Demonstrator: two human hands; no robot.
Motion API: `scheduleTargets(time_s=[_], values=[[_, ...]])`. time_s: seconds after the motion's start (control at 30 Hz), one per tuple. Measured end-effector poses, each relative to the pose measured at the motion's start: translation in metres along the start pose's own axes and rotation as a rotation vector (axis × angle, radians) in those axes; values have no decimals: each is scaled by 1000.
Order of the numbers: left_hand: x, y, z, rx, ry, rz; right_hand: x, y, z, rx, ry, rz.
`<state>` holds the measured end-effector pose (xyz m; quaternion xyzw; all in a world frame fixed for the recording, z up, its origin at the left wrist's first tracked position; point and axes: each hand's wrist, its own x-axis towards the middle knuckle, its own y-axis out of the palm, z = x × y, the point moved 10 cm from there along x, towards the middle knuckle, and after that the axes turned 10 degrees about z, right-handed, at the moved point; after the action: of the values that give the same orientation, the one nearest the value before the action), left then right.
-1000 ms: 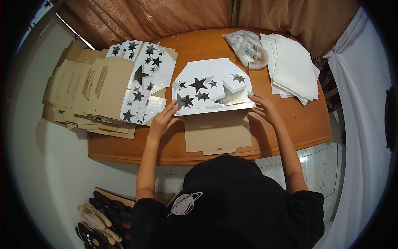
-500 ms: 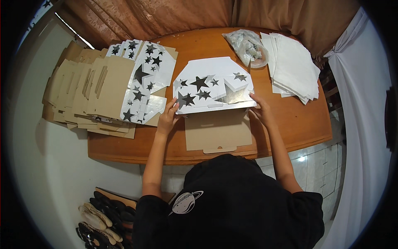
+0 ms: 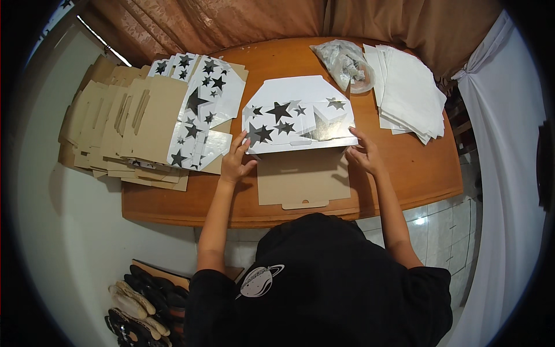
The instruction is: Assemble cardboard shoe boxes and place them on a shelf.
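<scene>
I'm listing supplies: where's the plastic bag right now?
In the head view, the plastic bag lies far back on the table, right of centre, just left of the white sheets.

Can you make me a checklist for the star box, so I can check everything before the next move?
1. Left hand at the left edge of the star box: ok, fingertips are there.
2. Right hand at the right edge: ok, fingertips are by the near corner.
3. Firm grip: cannot tell whether the fingers pinch the cardboard or only touch it.
4. Brown panel tucked away: not ok, it sticks out toward the person.
5. White papers out of the way: ok, they lie apart to the right.
6. Nothing hidden under the star panel: cannot tell, it covers that spot.
</scene>
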<state>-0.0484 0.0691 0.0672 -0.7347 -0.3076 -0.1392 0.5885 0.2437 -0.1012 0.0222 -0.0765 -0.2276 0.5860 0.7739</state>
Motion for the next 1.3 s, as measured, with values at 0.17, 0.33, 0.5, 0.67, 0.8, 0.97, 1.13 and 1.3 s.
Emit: scheduleTargets(time_s=[0.17,0.33,0.5,0.67,0.8,0.97,1.13,1.3], values=[[-2,1,17,-91,-191,-30,2,-2,-7,78,-15,-21],[-7,2,22,-89,-179,-54,5,0,-12,90,26,-32],[-4,4,21,-38,-174,-67,7,-3,-16,62,-5,-112],[7,2,18,70,-117,-133,17,-8,-36,69,-32,-169],[20,10,43,33,-240,-102,48,-12,-41,172,-34,-189],[14,4,38,68,-207,-117,46,-2,-11,262,-109,-165],[-18,3,10,65,-165,-159,-1,10,-36,240,-78,-301],[-63,13,-25,25,-187,-230,-53,21,-44,180,-67,-487]])
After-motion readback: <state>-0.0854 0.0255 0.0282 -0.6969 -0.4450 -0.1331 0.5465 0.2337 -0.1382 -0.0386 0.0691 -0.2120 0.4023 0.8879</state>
